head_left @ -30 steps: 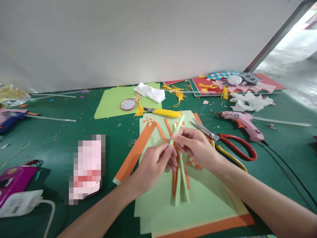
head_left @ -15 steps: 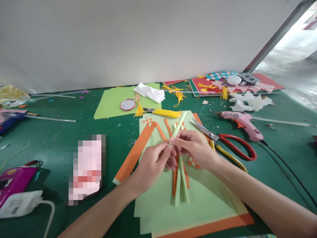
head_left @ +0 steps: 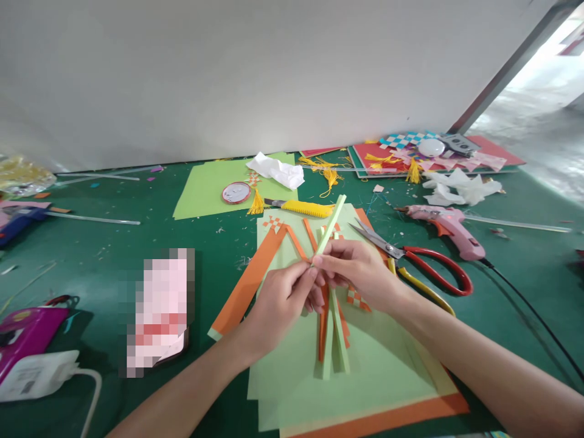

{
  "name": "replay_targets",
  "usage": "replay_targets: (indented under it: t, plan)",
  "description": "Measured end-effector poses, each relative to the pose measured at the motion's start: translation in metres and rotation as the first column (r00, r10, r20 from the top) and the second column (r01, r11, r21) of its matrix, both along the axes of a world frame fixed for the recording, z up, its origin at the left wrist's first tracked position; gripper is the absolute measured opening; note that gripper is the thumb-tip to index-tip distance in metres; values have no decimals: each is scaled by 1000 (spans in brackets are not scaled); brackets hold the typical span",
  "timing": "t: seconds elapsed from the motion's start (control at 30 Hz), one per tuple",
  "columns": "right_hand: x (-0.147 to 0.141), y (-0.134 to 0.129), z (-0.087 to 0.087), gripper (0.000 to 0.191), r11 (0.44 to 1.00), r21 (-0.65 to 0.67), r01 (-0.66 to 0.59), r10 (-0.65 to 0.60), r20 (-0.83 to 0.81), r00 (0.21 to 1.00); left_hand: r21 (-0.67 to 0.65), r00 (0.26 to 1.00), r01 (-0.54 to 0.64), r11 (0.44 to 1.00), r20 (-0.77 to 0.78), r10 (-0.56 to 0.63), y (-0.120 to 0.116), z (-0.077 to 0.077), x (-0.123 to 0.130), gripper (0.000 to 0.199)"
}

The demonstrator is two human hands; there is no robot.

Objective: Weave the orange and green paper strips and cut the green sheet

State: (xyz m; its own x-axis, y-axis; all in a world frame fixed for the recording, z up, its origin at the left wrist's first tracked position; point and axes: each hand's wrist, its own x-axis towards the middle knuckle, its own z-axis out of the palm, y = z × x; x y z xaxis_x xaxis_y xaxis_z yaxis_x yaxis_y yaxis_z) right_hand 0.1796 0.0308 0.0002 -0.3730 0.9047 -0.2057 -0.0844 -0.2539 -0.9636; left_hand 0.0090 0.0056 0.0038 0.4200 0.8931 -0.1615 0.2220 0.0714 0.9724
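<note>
My left hand (head_left: 288, 289) and my right hand (head_left: 353, 267) meet above the stacked paper sheets (head_left: 296, 377). Both are closed, thumbs and fingers pinching paper strips at the same spot. A light green paper strip (head_left: 332, 222) sticks up from between the fingertips, leaning right. An orange paper strip (head_left: 295, 241) runs down to the left fingers. Below the hands, more green strips (head_left: 338, 340) and orange strips (head_left: 321, 340) lie on the sheets. How the strips cross inside the fingers is hidden. A woven checkered piece (head_left: 358, 299) lies beside my right hand.
Red-and-yellow-handled scissors (head_left: 410, 255) lie to the right, near a pink glue gun (head_left: 449, 228). A yellow utility knife (head_left: 301, 208) and a crumpled tissue (head_left: 276, 171) are beyond the sheets. A blurred pink phone (head_left: 162, 310) and a purple device (head_left: 34, 334) lie left.
The green strip between my fingertips has tipped more upright, its upper end now higher. Both hands have stayed nearly in place.
</note>
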Motion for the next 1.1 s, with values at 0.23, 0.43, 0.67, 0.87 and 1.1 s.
replay_targets:
  t: [0.23, 0.43, 0.67, 0.87, 1.1]
  plan:
    - [1, 1, 0, 34, 998, 23, 63, -63, -12, 998, -1, 1000, -8, 1000, -15, 8, 2, -2, 1, 34]
    - [1, 1, 0, 33, 997, 39, 69, -68, -28, 997, 10, 998, -24, 1000, -50, 25, 1, -1, 1, 34]
    - [0, 1, 0, 32, 999, 23, 45, -46, 27, 999, 52, 995, -40, 998, -86, 45, 1, 1, 2, 34]
    - [1, 1, 0, 32, 997, 55, 60, -63, 53, 997, 63, 997, -33, 997, -67, 38, 0, -2, 1, 35]
    - [5, 5, 0, 35, 990, 49, 130, -130, -5, 991, 42, 997, -57, 998, -54, 59, 0, 0, 1, 33]
